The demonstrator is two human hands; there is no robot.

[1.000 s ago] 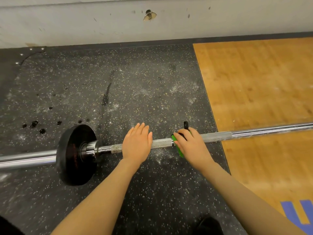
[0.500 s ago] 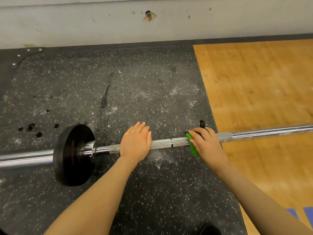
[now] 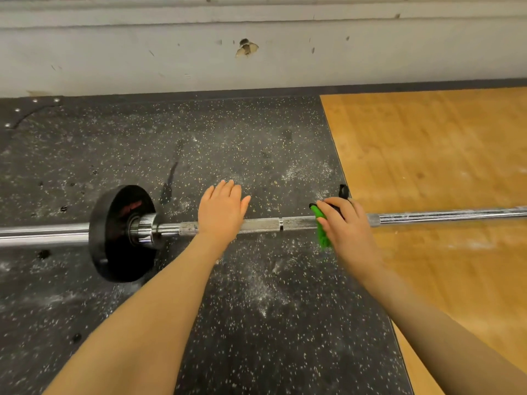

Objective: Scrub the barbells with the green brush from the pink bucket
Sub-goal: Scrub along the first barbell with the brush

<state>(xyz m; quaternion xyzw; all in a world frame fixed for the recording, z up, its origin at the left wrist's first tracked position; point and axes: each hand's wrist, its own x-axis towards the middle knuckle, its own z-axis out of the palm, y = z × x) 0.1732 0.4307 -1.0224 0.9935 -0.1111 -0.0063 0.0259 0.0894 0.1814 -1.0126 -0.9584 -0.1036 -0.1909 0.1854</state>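
A steel barbell point(image 3: 265, 225) lies across the floor from left to right, with a black weight plate point(image 3: 114, 238) near its left end. My left hand point(image 3: 221, 213) rests flat on the knurled shaft, fingers straight. My right hand point(image 3: 346, 229) grips a green brush point(image 3: 322, 232) with a black handle and holds its bristles against the shaft, right of the left hand. White chalk dust coats the shaft around the brush. The pink bucket is not in view.
The barbell sits on a black speckled rubber mat point(image 3: 228, 323) dusted with chalk. A wooden platform point(image 3: 442, 166) adjoins it on the right. A scuffed white wall point(image 3: 256, 61) runs along the far edge.
My right hand has slid the brush to the right along the shaft. My left hand has stayed on the bar.
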